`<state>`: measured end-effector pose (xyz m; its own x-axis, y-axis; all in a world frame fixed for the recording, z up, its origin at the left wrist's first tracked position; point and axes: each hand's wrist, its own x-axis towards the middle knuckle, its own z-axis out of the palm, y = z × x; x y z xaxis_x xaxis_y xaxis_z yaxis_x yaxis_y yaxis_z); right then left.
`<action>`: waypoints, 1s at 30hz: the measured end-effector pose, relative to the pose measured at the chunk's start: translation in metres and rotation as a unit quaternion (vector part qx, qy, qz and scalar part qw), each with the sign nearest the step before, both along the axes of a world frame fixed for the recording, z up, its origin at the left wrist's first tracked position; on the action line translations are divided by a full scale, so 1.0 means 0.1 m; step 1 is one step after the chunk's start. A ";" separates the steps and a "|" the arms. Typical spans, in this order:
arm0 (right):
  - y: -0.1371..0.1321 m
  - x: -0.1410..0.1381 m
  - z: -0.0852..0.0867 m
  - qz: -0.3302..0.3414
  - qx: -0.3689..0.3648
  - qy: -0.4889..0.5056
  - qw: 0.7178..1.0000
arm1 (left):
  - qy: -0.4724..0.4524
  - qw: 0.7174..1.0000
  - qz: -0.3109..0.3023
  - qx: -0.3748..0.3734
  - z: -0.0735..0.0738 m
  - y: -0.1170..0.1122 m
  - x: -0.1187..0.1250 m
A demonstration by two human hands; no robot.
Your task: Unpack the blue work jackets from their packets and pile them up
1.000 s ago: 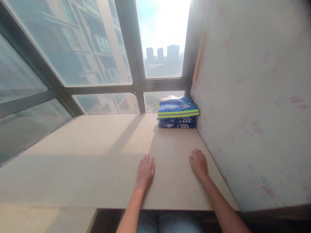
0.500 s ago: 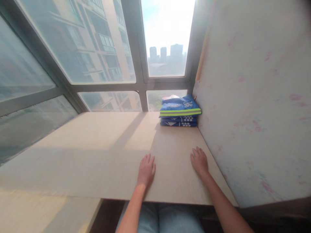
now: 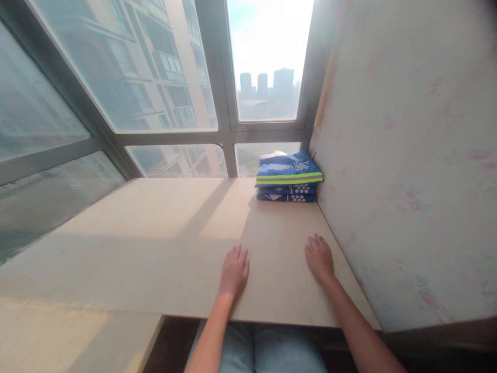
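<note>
My left hand [image 3: 234, 272] lies palm down on the pale wooden tabletop [image 3: 155, 269], fingers stretched out and holding nothing. To its right, near the wall, my right hand [image 3: 320, 258] rests on the same surface, also open and without anything in it. Beyond both hands, in the far right corner, sits a stack of folded blue cloth items [image 3: 289, 178] with white prints. The top one has a bright yellow-green and grey stripe along its front. Neither hand touches the stack.
A wall with faded floral paper [image 3: 419, 181] borders the table's right side. Window frames [image 3: 171, 138] and glass stand along the back and left. A pale lower surface [image 3: 58, 342] is at the front left. My legs [image 3: 256, 349] are below the table's front edge.
Both hands stay where they were on the table, and the stack has not moved. Only the camera view has shifted very slightly.
</note>
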<state>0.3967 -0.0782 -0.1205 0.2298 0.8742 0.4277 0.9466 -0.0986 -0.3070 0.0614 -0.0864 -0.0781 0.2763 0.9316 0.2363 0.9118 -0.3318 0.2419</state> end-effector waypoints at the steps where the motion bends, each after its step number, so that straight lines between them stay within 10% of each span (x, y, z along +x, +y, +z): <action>1: 0.00 0.00 -0.01 0.002 0.003 0.001 1.000 | -0.001 1.000 0.000 0.002 -0.01 0.00 0.00; 25: 0.01 0.03 -0.05 0.009 0.017 0.005 1.000 | -0.002 1.000 -0.002 -0.014 0.07 0.01 -0.01; 30: 0.01 0.04 -0.07 0.010 0.017 0.002 1.000 | 0.016 0.996 0.064 -0.066 0.18 -0.23 0.40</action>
